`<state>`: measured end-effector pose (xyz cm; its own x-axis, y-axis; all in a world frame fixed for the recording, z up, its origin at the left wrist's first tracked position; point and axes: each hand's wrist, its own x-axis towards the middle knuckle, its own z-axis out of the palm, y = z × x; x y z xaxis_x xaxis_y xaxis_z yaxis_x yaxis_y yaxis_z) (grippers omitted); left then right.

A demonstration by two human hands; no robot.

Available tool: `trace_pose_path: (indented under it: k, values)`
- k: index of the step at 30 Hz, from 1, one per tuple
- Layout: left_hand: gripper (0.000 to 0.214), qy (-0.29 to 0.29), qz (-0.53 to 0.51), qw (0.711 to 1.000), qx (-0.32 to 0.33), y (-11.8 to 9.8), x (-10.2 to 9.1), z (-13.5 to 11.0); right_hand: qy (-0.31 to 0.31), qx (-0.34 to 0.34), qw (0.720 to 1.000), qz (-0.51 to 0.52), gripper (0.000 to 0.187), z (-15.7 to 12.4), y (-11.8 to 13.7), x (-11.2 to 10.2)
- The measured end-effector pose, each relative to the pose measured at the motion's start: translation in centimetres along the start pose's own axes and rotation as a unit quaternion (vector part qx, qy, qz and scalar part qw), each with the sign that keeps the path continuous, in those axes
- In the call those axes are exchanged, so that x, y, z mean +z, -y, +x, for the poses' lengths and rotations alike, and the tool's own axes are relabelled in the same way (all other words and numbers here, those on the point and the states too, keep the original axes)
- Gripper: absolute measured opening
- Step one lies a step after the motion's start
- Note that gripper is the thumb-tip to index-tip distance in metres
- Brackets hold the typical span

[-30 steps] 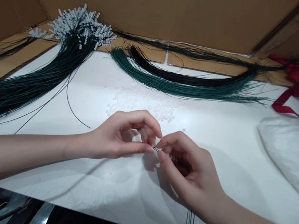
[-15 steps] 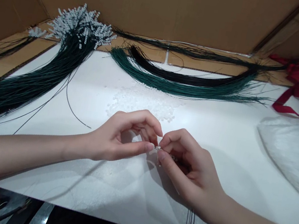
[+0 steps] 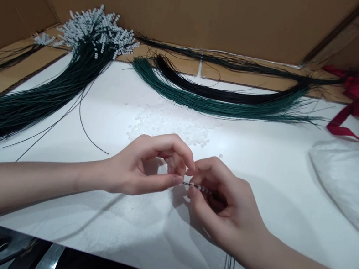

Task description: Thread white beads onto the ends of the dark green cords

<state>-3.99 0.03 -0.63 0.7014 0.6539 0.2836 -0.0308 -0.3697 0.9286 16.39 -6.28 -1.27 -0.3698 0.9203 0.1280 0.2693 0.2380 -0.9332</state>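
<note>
Between the left fingers (image 3: 171, 181) and right fingers (image 3: 195, 197), both pinching it, runs a dark beaded wire (image 3: 186, 183).

Soft shadows, dark upper-right corner

Head-worn view, facing forward and down over table (image 3: 285, 167).

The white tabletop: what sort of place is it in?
Probably a small handcraft workspace, judging by the cardboard walls, loose white beads and a bundle of dark green, bead-tipped stems.
</note>
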Motion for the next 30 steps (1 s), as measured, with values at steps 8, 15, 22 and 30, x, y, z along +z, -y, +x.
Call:
trace_pose_path:
  k: [8, 15, 22, 30]
  values:
    - [0.019, 0.008, -0.007, 1.0, -0.001, 0.01, -0.07, 0.01, 0.015, 0.016, 1.0, -0.017, 0.022, 0.18, 0.34, -0.24]
    - [0.02, 0.004, -0.007, 1.0, -0.012, 0.04, -0.06, -0.1, 0.01, 0.01, 0.999, -0.042, 0.008, 0.45, 0.58, -0.21]
    - [0.02, 0.015, 0.002, 1.0, -0.004, -0.02, -0.16, -0.1, -0.003, -0.012, 0.998, -0.069, 0.015, 0.62, 0.46, -0.18]
    - [0.018, 0.001, -0.033, 0.999, -0.004, 0.02, 0.18, -0.11, -0.005, -0.018, 0.997, -0.078, 0.019, 0.6, 0.54, -0.19]
